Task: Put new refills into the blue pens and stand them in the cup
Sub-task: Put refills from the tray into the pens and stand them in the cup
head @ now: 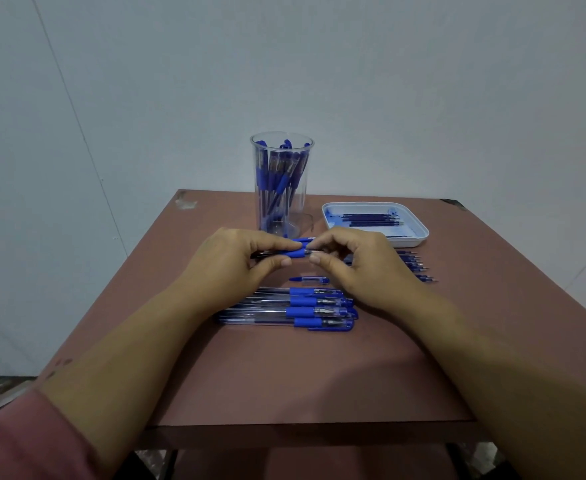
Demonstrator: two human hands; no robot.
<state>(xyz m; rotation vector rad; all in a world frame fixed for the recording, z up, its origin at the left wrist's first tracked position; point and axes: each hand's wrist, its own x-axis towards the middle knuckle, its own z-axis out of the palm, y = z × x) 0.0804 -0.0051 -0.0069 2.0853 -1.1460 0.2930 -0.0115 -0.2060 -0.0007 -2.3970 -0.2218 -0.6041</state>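
We hold one blue pen [296, 253] level above the table [284, 375], just in front of the cup [298, 223]. Our left hand [229, 261] curls round its barrel at the blue grip, and our right hand [357, 265] pinches its clear tip end between thumb and fingers. The clear cup stands upright at the far middle with many blue pens in it. To its right a white tray [419, 233] holds a few dark refills [371, 219]. More refills [416, 266] lie in a row on the table, partly hidden behind our right hand. A short clear-and-blue pen part [310, 280] lies below the held pen, and nearer us a row of pens [305, 308] lies side by side
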